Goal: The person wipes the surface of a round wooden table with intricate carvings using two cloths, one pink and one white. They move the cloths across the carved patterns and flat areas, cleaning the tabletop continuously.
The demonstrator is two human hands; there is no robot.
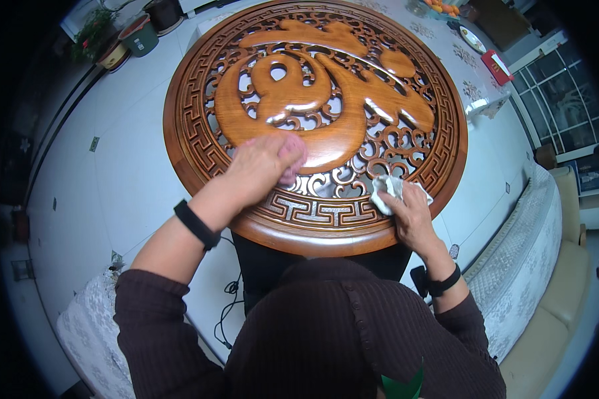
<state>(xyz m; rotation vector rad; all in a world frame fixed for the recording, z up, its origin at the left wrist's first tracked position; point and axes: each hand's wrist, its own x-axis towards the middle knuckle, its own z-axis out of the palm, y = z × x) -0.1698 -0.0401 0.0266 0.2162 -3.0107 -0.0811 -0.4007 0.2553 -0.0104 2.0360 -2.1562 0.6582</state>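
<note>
Before me is a round carved wooden panel (351, 129) with openwork scrolls, a large raised character and a fretwork border. My left hand (259, 167) presses a pink cloth (294, 157) onto the lower left of the raised character; part of the cloth is hidden under the fingers. At the lower right of the border, my right hand (413, 212) grips a crumpled white cloth (386, 192) against the scrollwork and rim. Glossy highlights show on the polished wood. Black bands circle both wrists.
Potted plants (138, 36) stand on the tiled floor at upper left. A table (441, 55) with a patterned cover, carrying fruit (444, 7) and a red box (497, 67), is behind the panel. A sofa (554, 319) lines the right side. Black cables (229, 299) hang at lower left.
</note>
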